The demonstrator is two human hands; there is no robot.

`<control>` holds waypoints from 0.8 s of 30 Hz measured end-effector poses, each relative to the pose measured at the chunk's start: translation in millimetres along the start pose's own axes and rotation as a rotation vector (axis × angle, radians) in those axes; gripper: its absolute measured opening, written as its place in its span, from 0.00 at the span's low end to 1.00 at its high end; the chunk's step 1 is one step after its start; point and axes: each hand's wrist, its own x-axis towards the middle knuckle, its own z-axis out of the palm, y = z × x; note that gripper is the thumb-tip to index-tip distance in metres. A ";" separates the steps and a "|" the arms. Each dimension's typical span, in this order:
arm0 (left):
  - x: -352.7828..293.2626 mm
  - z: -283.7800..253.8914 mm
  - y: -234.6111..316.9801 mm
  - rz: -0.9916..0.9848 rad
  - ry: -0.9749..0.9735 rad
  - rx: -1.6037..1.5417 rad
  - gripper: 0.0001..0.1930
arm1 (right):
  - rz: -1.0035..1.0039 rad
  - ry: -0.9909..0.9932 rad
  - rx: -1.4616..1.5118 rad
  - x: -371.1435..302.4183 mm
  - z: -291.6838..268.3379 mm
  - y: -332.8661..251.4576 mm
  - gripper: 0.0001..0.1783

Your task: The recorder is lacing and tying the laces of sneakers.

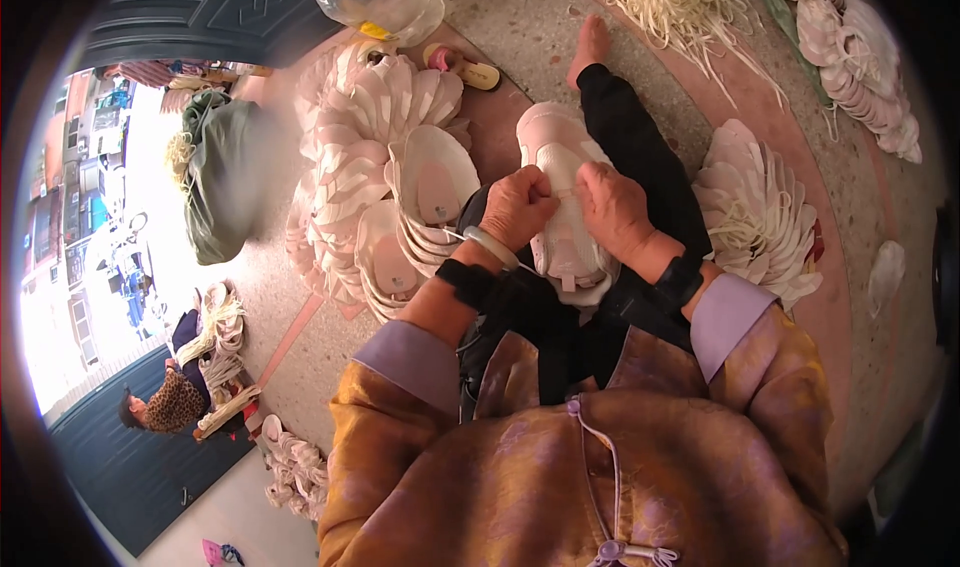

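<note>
A pale pink and white sneaker upper point(568, 252) lies lengthwise across my lap, its rounded end pointing away from me. My left hand point(520, 207) is closed over its left side, with thumb and fingers pinched together near the middle. Opposite it, my right hand point(617, 210) rests at the right side of the upper, fingers curled in and closed. Whatever is pinched in the fingers is too small or hidden to make out. A white band circles my left wrist, and dark straps sit on both forearms.
Stacked shoe uppers point(345, 157) spread over the floor at left; another fanned pile point(755, 207) lies at right. Cream laces point(680, 12) heap at the far right. A clear plastic jug point(385, 2) and a sandal point(462, 67) are beyond. Another person point(170, 397) sits at far left.
</note>
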 end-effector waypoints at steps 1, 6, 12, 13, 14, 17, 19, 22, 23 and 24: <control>-1.7 0.9 -0.8 0.021 0.020 -0.006 0.08 | -0.026 0.000 -0.009 -3.7 1.0 -3.7 0.05; -5.2 5.4 0.4 0.068 0.071 0.029 0.08 | -0.027 0.055 0.023 -2.4 6.7 -5.1 0.05; -16.7 5.7 5.9 0.154 0.130 0.067 0.07 | -0.082 0.016 0.053 -4.1 -5.3 -7.4 0.03; -17.5 6.0 8.0 0.160 0.127 0.045 0.07 | -0.064 0.013 0.087 -4.2 -8.9 -5.2 0.03; -17.6 6.0 7.1 0.160 0.129 0.045 0.07 | -0.048 0.010 0.122 -3.9 -11.4 -3.9 0.03; -15.2 5.9 3.6 0.172 0.130 0.030 0.06 | -0.037 -0.050 0.113 -2.2 -13.1 -4.0 0.03; -14.6 7.0 -0.3 0.291 0.175 0.082 0.05 | -0.041 -0.075 0.098 0.9 -12.3 -5.4 0.03; -14.2 7.9 -0.3 0.295 0.204 0.131 0.05 | -0.011 -0.125 0.102 8.8 -10.2 -3.4 0.03; -14.2 8.1 0.2 0.295 0.198 0.129 0.05 | 0.021 -0.180 0.098 11.8 -8.9 -1.4 0.04; -14.0 8.4 0.6 0.304 0.211 0.113 0.05 | 0.052 -0.236 0.095 13.6 -8.0 0.7 0.04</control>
